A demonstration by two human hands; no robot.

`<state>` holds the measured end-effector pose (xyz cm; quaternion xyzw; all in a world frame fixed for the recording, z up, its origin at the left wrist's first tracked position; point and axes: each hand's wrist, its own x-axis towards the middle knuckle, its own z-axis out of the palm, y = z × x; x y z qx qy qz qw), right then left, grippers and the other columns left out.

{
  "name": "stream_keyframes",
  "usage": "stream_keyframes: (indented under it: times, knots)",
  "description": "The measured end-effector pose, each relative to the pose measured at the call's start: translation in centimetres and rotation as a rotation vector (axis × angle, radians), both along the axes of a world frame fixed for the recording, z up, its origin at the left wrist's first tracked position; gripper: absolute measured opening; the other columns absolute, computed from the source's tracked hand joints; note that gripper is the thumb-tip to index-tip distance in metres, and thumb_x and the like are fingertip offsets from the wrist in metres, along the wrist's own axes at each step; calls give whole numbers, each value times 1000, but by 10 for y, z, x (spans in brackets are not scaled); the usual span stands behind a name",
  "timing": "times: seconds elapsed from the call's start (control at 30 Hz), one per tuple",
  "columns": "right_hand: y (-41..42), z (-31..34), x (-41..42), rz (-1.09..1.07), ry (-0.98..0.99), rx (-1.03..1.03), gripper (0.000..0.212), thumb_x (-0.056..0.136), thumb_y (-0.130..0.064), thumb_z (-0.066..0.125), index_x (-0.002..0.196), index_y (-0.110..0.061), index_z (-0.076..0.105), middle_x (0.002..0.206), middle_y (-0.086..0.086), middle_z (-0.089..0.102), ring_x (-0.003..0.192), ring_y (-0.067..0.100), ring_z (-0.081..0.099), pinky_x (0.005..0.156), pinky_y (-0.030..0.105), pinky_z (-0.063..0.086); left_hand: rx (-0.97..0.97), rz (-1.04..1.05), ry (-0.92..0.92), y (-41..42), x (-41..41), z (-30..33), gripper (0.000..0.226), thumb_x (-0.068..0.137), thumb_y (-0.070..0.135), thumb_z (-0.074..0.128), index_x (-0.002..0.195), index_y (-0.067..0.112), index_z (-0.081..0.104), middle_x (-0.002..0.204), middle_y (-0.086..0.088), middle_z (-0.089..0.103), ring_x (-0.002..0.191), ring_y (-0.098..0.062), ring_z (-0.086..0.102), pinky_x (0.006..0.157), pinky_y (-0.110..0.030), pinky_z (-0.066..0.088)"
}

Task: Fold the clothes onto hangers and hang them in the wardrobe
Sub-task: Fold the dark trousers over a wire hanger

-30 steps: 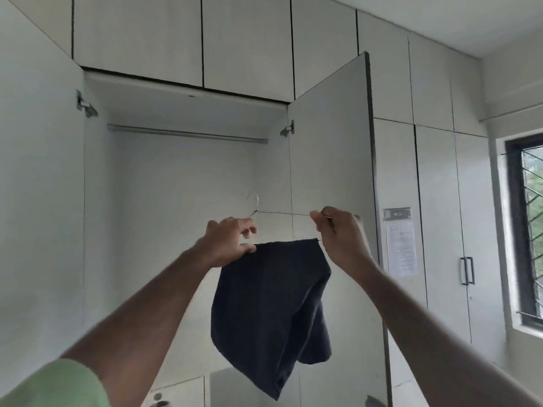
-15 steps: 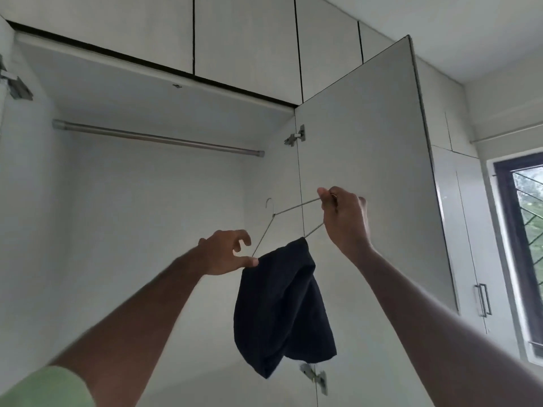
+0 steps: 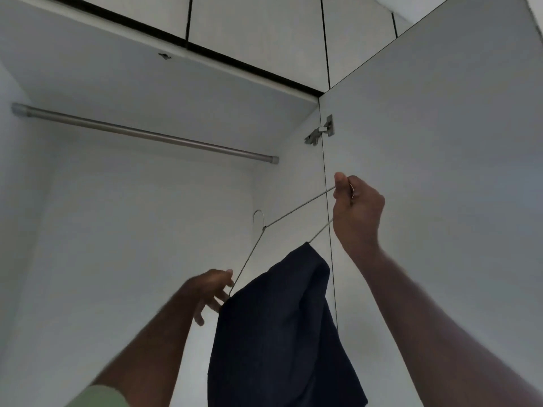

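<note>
A thin wire hanger (image 3: 296, 208) is tilted in front of the open wardrobe, its hook pointing up and left. A dark navy garment (image 3: 279, 327) is draped over its bottom bar and hangs down. My right hand (image 3: 357, 210) grips the hanger's upper right corner. My left hand (image 3: 210, 290) touches the lower left corner with loosely spread fingers, beside the cloth. The metal wardrobe rail (image 3: 141, 132) runs above and to the left, bare, well above the hook.
The wardrobe's right door (image 3: 440, 171) stands open just right of my right hand, with a hinge (image 3: 321, 132) at its top. Closed upper cabinets (image 3: 252, 30) sit above the opening. White inner walls surround the rail.
I have stepped closer and look further up. The hanger has risen and tilted, right end higher. My left hand's grip has loosened to spread fingers at the lower corner.
</note>
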<state>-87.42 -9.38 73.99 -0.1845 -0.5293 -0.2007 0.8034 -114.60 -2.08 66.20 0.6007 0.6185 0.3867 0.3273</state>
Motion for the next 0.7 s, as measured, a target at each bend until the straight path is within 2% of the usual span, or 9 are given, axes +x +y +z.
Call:
stream_keyframes:
  times: [0.1,0.2,0.3,0.37,0.47,0.53,0.6,0.63,0.7]
  knots:
    - [34,15,6,-15,8,39,53,106,-29,49,64,3,43,55,22,47,53,31,40,55,38,35,-144,-92,35,35,7,4,47,110,42,28,124,9,59,118,-18,68,98,-33,68,102,-70,39]
    - [64,28,15,-17,51,58,54,105,-32,49,64,3,43,55,22,50,54,33,42,56,41,36,-131,-145,-92,68,13,5,54,109,46,33,124,0,57,111,-24,69,88,-34,70,96,-63,50]
    - [83,41,22,-26,121,88,54,105,-33,48,64,1,41,57,22,51,54,36,42,54,41,36,33,-113,-366,104,10,18,61,101,51,53,122,-5,58,116,-25,67,96,-34,68,88,-51,58]
    - [89,50,22,-54,162,114,50,105,-28,51,63,-5,37,53,18,45,52,26,32,50,29,29,160,-113,-557,120,6,37,52,97,43,65,119,-4,63,113,-20,70,97,-31,69,76,-41,61]
    - [99,53,8,-42,144,73,48,106,-29,50,65,-13,32,51,8,34,48,17,31,48,25,27,340,2,-656,142,-4,72,36,92,22,74,112,-6,67,104,-21,74,97,-35,72,85,-47,60]
    - [107,50,-1,34,78,-45,50,107,-35,46,68,-4,39,54,16,45,45,23,49,48,36,39,449,168,-651,151,-15,91,36,86,15,79,109,-8,65,101,-24,73,91,-38,73,86,-54,59]
    - [109,50,-2,143,-22,-261,50,106,-32,47,73,5,53,55,14,56,47,30,61,42,31,44,508,266,-645,160,-26,106,43,82,14,82,112,-7,60,101,-23,71,89,-38,72,83,-56,60]
    - [107,51,0,172,-90,-388,46,103,-26,48,74,7,59,55,11,60,42,27,60,40,28,44,534,285,-651,167,-32,115,46,80,15,83,113,-6,58,101,-22,70,89,-38,71,82,-56,60]
    - [106,48,2,92,-278,-631,39,99,-19,50,75,8,67,56,8,64,36,19,55,40,24,43,569,291,-638,181,-40,131,50,76,20,85,111,-4,58,101,-22,69,89,-38,71,82,-56,60]
